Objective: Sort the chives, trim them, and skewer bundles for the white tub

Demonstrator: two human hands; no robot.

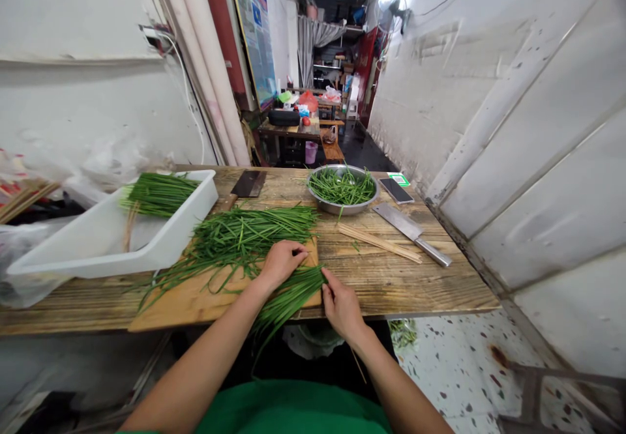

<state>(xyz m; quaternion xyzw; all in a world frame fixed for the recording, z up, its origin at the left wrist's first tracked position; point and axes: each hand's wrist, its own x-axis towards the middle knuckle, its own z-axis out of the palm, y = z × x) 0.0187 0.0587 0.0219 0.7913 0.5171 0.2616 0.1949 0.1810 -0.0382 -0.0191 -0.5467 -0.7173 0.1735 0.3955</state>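
My left hand [282, 263] is over the right end of a wooden cutting board [195, 303], thumb and fingertips pinched together; whatever is between them is too small to make out. Under and beside it lies a small bundle of garlic chives [296, 290], its cut ends toward my right hand [343, 307]. That hand is closed, fingertips against the bundle's ends. A thin bamboo skewer [359, 365] sticks out below it; the rest is hidden in the hand. Behind my left hand, a larger pile of garlic chives [244, 232] covers the board's back part.
A white plastic tray [190, 225] with bundled chives stands left. Behind the board is a dark-bladed cleaver [249, 184]. A steel bowl [342, 209] of chives, loose skewers [379, 244], a steel cleaver [401, 222] and a phone [396, 190] lie on the right of the wooden table [440, 290].
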